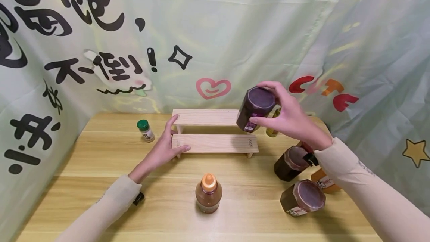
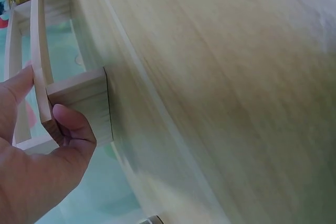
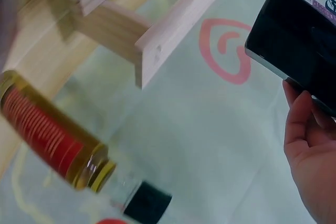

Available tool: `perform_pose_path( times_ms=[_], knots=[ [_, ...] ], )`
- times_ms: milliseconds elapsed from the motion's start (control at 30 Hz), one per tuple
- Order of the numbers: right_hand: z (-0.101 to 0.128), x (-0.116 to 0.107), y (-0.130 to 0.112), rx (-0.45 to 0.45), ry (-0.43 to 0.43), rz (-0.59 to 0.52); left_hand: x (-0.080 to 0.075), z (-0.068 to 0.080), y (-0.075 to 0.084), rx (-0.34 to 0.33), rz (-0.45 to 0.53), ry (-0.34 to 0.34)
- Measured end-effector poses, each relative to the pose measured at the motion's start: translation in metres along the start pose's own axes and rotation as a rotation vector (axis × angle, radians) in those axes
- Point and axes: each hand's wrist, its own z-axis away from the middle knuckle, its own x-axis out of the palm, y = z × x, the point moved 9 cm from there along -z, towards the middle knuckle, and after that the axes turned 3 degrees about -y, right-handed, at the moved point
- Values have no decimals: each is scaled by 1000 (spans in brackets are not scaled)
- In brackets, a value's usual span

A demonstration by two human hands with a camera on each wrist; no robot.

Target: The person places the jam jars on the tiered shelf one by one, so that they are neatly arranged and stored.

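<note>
A small two-step wooden rack [image 1: 215,143] stands toward the back of the table. My left hand [image 1: 162,146] grips its left end, thumb over the lower step and a finger at the upper step's edge; the left wrist view shows the thumb [image 2: 76,124] bent around the board. Above the rack's right end, my right hand [image 1: 289,117] holds a dark faceted jar [image 1: 250,113] with a purple lid. The jar [image 3: 294,40] is tilted, its lid facing me in the head view. Fingers and thumb clasp it from the right side.
A green-capped shaker [image 1: 146,131] stands left of the rack. In front is an orange-capped bottle [image 1: 208,195]. Two more dark jars [image 1: 289,163] and an orange box [image 1: 326,182] sit under my right forearm. Behind my right hand is an oil bottle [image 3: 50,135]. A printed curtain [image 1: 255,29] hangs behind.
</note>
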Motion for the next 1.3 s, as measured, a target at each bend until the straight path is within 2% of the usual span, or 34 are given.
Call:
perform_pose_path(
  times_ms=[400, 900, 1167, 1300],
  knots=[
    [-40, 46, 11, 4, -72, -51, 2, -1, 2, 9, 0, -9],
    [-79, 101, 25, 37, -122, -219, 1, 0, -1, 7, 0, -19],
    [-89, 115, 29, 31, -128, -172, 1, 0, -2, -6, -4, -17],
    [-91, 120, 31, 33, -129, -196, 1, 0, -2, -5, -3, -19]
  ],
)
